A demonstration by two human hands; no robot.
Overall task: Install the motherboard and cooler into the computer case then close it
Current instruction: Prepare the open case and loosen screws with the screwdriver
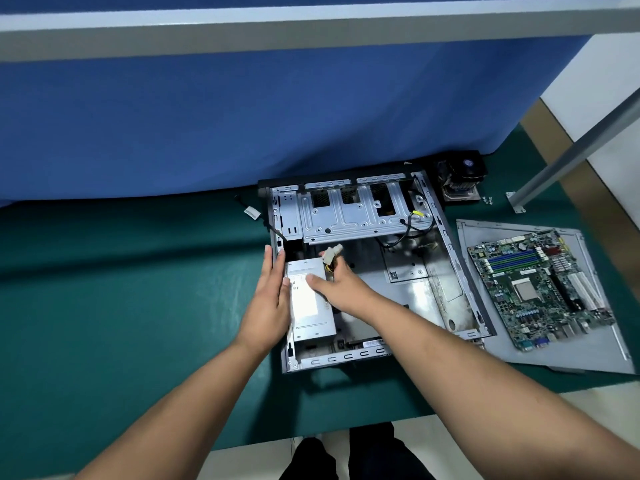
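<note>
The open computer case [446, 237] lies flat on the green mat. Its grey power supply [310, 306] sits in the near left corner. My left hand [270, 292] lies with straight fingers along the case's left wall beside the power supply. My right hand [337, 282] grips a bundle of power cables with a white connector [332, 252] above the power supply. The green motherboard [540, 289] rests on the grey side panel [588, 355] to the right of the case. The black cooler [462, 181] stands behind the case's far right corner.
A blue partition [242, 126] rises right behind the case. A metal table leg [571, 157] slants down at the right, with small screws [489, 200] near its foot. A loose cable with a white tag [251, 213] lies left of the case. The mat's [121, 289] near edge runs below my arms.
</note>
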